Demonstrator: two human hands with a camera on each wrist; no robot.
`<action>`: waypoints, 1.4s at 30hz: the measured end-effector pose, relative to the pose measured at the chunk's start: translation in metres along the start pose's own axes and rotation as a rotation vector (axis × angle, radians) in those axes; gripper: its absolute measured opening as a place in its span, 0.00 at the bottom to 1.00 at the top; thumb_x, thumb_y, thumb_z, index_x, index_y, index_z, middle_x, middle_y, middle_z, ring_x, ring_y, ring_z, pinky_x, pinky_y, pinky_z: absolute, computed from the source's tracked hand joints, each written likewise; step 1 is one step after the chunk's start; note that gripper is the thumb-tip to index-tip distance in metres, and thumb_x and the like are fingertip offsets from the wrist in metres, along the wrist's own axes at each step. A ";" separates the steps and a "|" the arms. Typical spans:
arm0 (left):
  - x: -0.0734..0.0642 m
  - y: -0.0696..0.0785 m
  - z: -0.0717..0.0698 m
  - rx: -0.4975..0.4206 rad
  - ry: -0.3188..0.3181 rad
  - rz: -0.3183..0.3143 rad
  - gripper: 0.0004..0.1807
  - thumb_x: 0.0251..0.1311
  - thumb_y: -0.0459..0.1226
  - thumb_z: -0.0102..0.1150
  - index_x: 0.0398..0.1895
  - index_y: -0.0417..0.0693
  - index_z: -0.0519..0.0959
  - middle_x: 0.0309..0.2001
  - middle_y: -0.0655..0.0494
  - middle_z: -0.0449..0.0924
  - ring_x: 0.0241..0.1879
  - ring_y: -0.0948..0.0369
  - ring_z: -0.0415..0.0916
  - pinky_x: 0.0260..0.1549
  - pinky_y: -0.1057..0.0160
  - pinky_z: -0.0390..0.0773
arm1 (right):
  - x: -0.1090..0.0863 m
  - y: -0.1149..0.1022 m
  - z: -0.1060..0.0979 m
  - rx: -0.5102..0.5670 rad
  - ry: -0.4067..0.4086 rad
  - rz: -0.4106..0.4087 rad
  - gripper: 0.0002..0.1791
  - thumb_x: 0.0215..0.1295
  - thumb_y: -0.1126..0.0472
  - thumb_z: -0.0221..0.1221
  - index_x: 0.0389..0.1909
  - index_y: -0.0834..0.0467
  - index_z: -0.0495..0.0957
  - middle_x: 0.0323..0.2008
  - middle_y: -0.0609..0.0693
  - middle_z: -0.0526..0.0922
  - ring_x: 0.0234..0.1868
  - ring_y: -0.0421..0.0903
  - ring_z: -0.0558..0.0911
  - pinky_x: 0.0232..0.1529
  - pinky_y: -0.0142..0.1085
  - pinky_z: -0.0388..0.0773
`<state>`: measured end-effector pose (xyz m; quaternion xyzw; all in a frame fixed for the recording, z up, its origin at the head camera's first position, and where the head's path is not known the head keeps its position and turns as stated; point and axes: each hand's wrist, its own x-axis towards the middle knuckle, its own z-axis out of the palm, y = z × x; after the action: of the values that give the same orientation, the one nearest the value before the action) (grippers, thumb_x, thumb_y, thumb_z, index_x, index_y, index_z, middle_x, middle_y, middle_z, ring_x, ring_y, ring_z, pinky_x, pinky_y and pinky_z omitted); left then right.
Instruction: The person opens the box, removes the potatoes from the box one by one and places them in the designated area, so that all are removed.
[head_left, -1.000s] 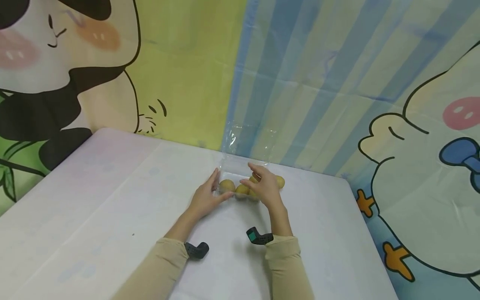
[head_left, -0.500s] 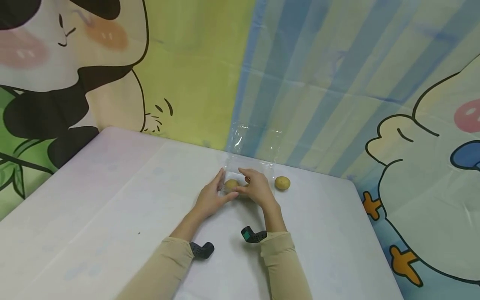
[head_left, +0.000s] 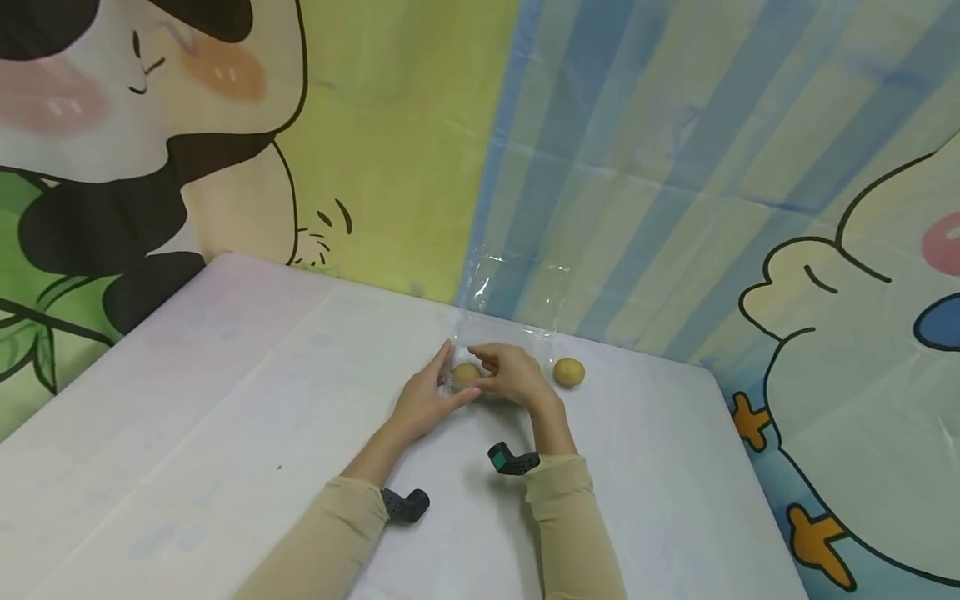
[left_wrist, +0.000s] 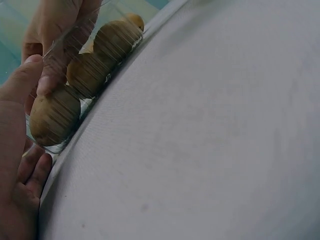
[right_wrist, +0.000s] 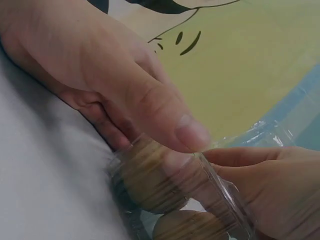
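A clear plastic box (head_left: 504, 323) stands on the table with its lid (head_left: 517, 287) raised at the back. Several small brown potatoes lie inside in a row, best seen in the left wrist view. My left hand (head_left: 422, 404) grips the box's left end, thumb over the front rim and fingers at the side. Inside the box my right hand (head_left: 517, 377) pinches the leftmost potato (left_wrist: 55, 117), its thumb on the near side. Part of its fingers is hidden behind the potato and the plastic. Another potato (head_left: 569, 372) lies outside, right of the box.
The white table (head_left: 187, 433) reaches back to a hanging cloth (head_left: 637, 167) printed with cartoon animals and stripes. Behind the box, the raised lid stands close to this cloth. A black wrist camera (head_left: 406, 505) sits on each wrist.
My right hand has moved left within the box, from the middle potatoes to the leftmost one. My left hand has kept its hold on the box. The head view has shifted slightly.
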<state>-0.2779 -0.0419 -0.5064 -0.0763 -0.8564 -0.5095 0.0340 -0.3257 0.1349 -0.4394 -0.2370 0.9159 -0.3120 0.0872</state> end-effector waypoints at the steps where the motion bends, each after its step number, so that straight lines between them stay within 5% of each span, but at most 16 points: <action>1: -0.001 0.000 0.000 0.003 -0.004 0.002 0.57 0.47 0.68 0.59 0.76 0.59 0.44 0.73 0.57 0.56 0.64 0.50 0.69 0.63 0.50 0.69 | 0.000 0.001 0.000 -0.008 -0.011 -0.005 0.34 0.51 0.61 0.71 0.62 0.52 0.73 0.61 0.48 0.76 0.57 0.47 0.79 0.57 0.38 0.77; 9: -0.003 0.001 -0.002 0.015 0.009 0.017 0.56 0.49 0.65 0.61 0.76 0.57 0.44 0.72 0.56 0.57 0.63 0.51 0.70 0.62 0.52 0.70 | 0.001 0.004 0.000 -0.058 -0.040 -0.013 0.30 0.53 0.60 0.70 0.60 0.52 0.75 0.58 0.47 0.78 0.59 0.45 0.78 0.61 0.39 0.74; 19: -0.004 -0.002 0.002 -0.010 -0.009 0.050 0.57 0.49 0.66 0.59 0.76 0.55 0.43 0.72 0.53 0.57 0.64 0.51 0.68 0.64 0.52 0.68 | 0.003 0.008 0.007 -0.108 0.081 0.084 0.32 0.52 0.44 0.68 0.58 0.50 0.77 0.55 0.46 0.81 0.58 0.45 0.78 0.60 0.44 0.74; 35: -0.003 0.002 -0.001 0.008 -0.006 0.049 0.57 0.49 0.66 0.58 0.76 0.56 0.43 0.72 0.56 0.56 0.64 0.51 0.69 0.64 0.53 0.69 | 0.007 0.006 0.007 -0.016 0.030 0.093 0.33 0.48 0.58 0.72 0.59 0.48 0.76 0.57 0.45 0.79 0.59 0.45 0.78 0.62 0.41 0.73; 42: -0.003 0.001 -0.001 0.008 -0.003 0.041 0.56 0.49 0.65 0.59 0.76 0.58 0.43 0.72 0.56 0.57 0.65 0.52 0.68 0.64 0.53 0.68 | 0.006 0.007 0.008 -0.034 0.046 0.090 0.31 0.47 0.56 0.73 0.57 0.47 0.77 0.54 0.46 0.82 0.55 0.45 0.80 0.58 0.42 0.76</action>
<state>-0.2743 -0.0422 -0.5054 -0.0947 -0.8568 -0.5051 0.0435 -0.3313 0.1324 -0.4500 -0.1896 0.9325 -0.2977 0.0760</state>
